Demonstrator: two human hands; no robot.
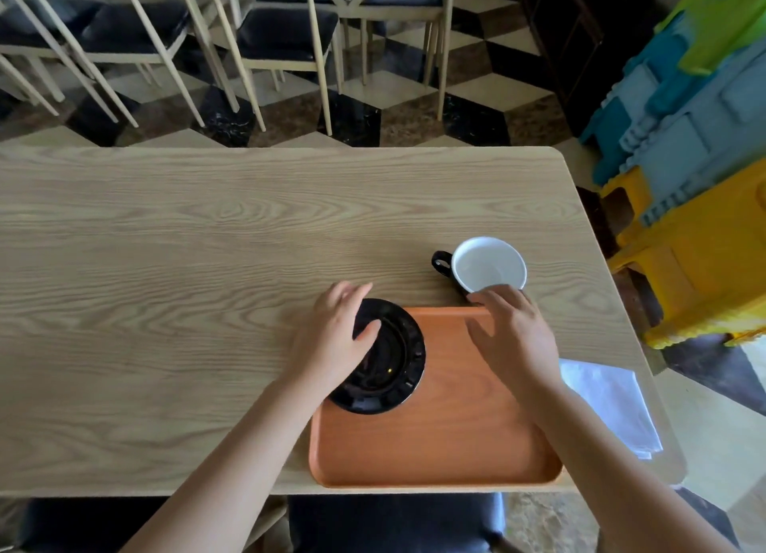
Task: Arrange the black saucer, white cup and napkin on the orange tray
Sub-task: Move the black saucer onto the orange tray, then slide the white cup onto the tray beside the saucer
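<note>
The black saucer sits over the left rim of the orange tray, partly on it and partly above the table. My left hand grips the saucer's left edge, thumb on top. My right hand hovers with spread fingers over the tray's far right part, its fingertips close to the white cup. The cup, white inside with a black outside and handle, stands on the table just beyond the tray. A white napkin lies on the table right of the tray, partly hidden by my right forearm.
The wooden table stretches far to the left. Its right edge lies close to the napkin. Stacked coloured plastic stools stand to the right. Chairs stand beyond the far edge, and a dark chair seat is below the near edge.
</note>
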